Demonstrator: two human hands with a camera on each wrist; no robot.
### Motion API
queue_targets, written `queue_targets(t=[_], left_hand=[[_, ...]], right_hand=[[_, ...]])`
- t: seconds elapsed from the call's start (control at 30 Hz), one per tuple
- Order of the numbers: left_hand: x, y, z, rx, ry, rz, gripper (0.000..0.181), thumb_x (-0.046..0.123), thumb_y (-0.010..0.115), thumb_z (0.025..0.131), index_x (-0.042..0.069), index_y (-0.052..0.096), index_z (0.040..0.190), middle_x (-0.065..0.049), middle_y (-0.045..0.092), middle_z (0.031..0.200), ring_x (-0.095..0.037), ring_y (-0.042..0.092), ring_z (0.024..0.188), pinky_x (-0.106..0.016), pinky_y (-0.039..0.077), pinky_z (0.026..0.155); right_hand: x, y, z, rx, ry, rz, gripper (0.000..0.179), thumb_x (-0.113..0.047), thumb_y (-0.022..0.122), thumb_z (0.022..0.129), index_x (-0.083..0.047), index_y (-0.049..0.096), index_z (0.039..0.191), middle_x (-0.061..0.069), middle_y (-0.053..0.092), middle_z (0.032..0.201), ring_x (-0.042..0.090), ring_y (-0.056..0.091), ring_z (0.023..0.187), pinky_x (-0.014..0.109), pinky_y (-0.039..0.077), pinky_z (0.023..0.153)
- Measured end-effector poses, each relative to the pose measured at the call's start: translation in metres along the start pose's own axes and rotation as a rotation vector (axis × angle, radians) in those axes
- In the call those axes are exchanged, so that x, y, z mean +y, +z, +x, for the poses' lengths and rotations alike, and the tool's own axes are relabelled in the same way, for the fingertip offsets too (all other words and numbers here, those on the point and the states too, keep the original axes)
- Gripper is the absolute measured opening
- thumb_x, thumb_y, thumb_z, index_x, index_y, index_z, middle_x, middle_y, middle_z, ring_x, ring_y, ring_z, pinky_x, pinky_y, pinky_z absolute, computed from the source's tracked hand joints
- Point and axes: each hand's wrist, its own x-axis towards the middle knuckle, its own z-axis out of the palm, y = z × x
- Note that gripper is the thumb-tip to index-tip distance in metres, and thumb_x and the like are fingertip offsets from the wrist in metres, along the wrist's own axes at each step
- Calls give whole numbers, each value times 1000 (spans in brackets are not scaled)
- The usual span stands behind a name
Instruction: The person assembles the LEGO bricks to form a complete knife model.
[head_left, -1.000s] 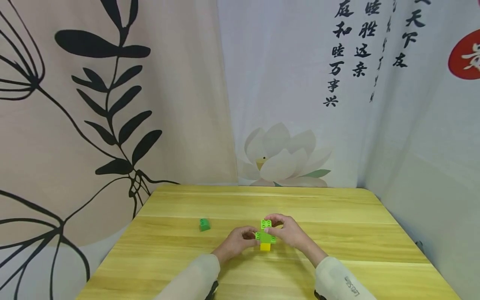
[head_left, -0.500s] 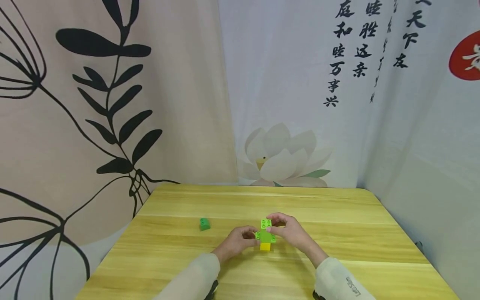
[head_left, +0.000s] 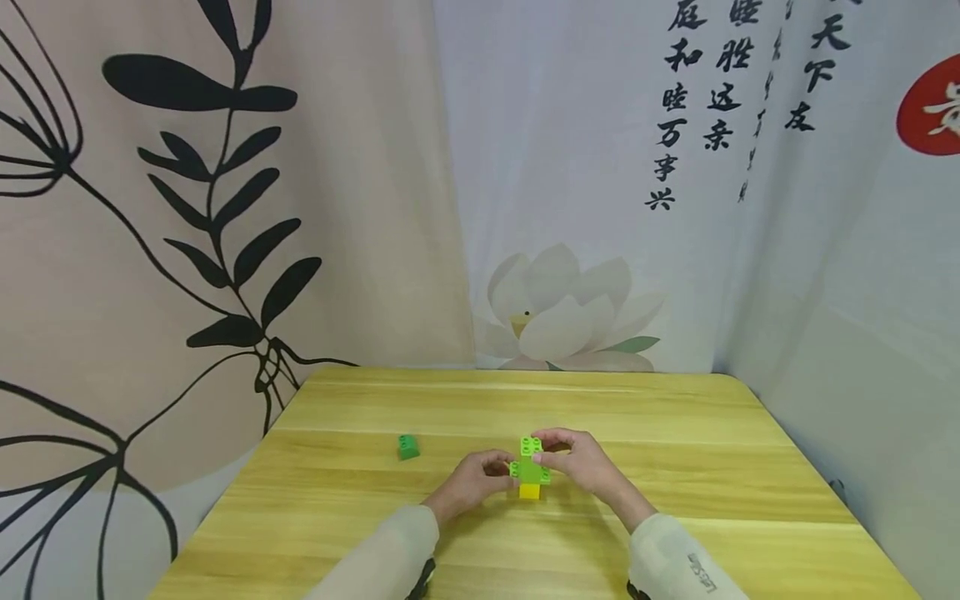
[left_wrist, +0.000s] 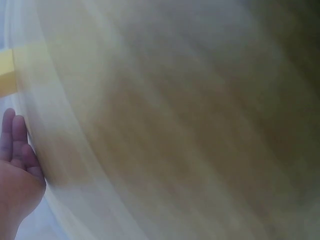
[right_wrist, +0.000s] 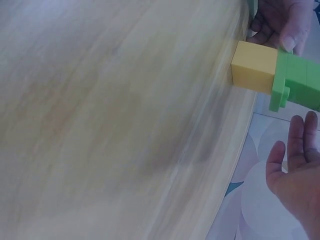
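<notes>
Pinching block stack [head_left: 529, 472], upright on worktop [head_left: 337, 508], with left grip [head_left: 477, 479] at left side, right grip [head_left: 579, 463] near top. Probably best: keep yellow base [head_left: 529, 492] flat, press straight down, avoid tilting.

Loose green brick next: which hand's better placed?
Left, probably. The loose green brick lies nearer the left hand, on its side of the brick stack; the right hand is at the stack's opposite side, gripping its upper part.
</notes>
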Motion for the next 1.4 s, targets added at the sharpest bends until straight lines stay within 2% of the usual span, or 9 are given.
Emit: queue_targets(t=[0.3, 0.53, 0.77, 1.2, 1.4], left_hand=[[-2, 0, 0, 4, 8, 2, 32, 30, 74, 90, 16, 68, 119, -1, 66, 104, -18, 60, 96, -39, 49, 81], [-1, 0, 2, 13, 1, -3, 32, 28, 75, 90, 16, 68, 119, -1, 66, 102, -18, 59, 93, -38, 49, 80], [-2, 2, 3, 21, -3, 1, 33, 25, 75, 90, 15, 67, 121, -2, 65, 103, -19, 59, 92, -38, 48, 77], [1, 0, -1, 3, -29, 2, 30, 30, 75, 90, 19, 68, 118, 0, 65, 102, -19, 59, 92, -36, 47, 74], [2, 0, -1, -1, -22, -1, 31, 28, 74, 91, 17, 68, 119, -1, 65, 102, -19, 59, 92, -36, 47, 75]], right_hand=[[5, 5, 0, 24, 18, 28, 42, -31, 72, 92, -10, 66, 128, 5, 65, 118, 24, 58, 109, 40, 52, 83], [5, 4, 0, 24, 21, 42, 45, -30, 73, 92, -8, 65, 130, 5, 66, 116, 25, 57, 108, 38, 52, 82], [4, 4, -1, 8, 25, 68, 48, -30, 71, 93, -7, 62, 133, 8, 64, 117, 27, 57, 108, 45, 51, 86], [5, 9, -3, 34, 23, 37, 45, -31, 70, 94, -10, 62, 133, 12, 62, 122, 27, 57, 109, 40, 52, 83], [3, 11, -5, 49, 4, 26, 42, -30, 69, 95, -9, 63, 131, 13, 63, 119, 27, 58, 105, 39, 53, 81]])
